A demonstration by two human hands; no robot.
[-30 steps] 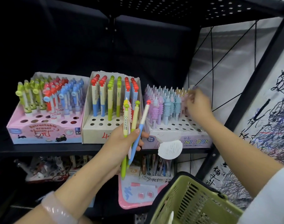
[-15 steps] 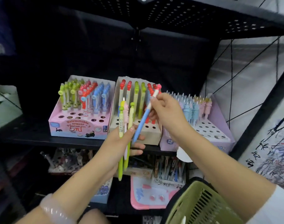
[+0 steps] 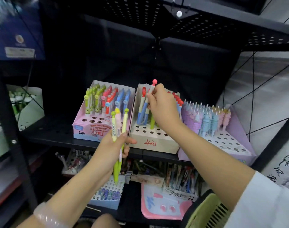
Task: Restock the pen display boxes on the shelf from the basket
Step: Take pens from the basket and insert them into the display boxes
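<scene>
Three pen display boxes stand on the black shelf (image 3: 55, 137): a pink box (image 3: 89, 129) at left, a beige box (image 3: 153, 142) marked in red in the middle, a lilac box (image 3: 235, 145) at right. My right hand (image 3: 163, 109) holds a blue pen with a red knob (image 3: 151, 91) upright over the beige box's back rows, among other red-topped pens. My left hand (image 3: 114, 145) grips a bundle of green and yellow pens (image 3: 117, 134) in front of the pink box. The green basket (image 3: 206, 213) shows at the bottom right corner.
The beige and lilac boxes have several free holes in their front rows. A lower shelf holds more pen boxes (image 3: 107, 193), a pink pouch (image 3: 163, 204) and packets. A perforated black shelf (image 3: 189, 22) hangs overhead. A black upright post (image 3: 10, 129) stands at left.
My right hand drew the blue pen out of my left hand's bundle and carried it up over the beige box. The view shifted left. My left hand kept the other pens.
</scene>
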